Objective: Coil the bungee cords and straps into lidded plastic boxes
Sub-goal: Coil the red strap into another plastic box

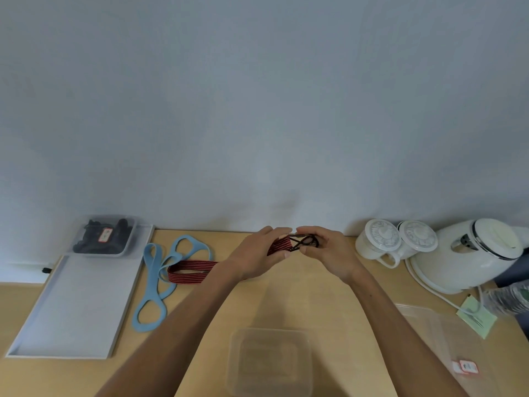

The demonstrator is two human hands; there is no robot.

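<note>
A flat red-and-black striped bungee strap [191,270] lies looped on the wooden table and rises to my hands. My left hand [257,255] pinches the strap's raised end. My right hand [326,250] grips the black wire hooks [305,242] at that end. A light blue strap with several loops [156,282] lies on the table left of the striped one. An open clear plastic box [270,363] stands near the front edge below my hands. Its clear lid [429,333] lies to the right.
A white tray [77,305] lies at the left, with a lidded clear box of black items [104,236] at its far end. Two white lidded cups [380,242] and a white kettle [475,253] stand at the back right. A green paper slip [478,318] lies by the kettle cable.
</note>
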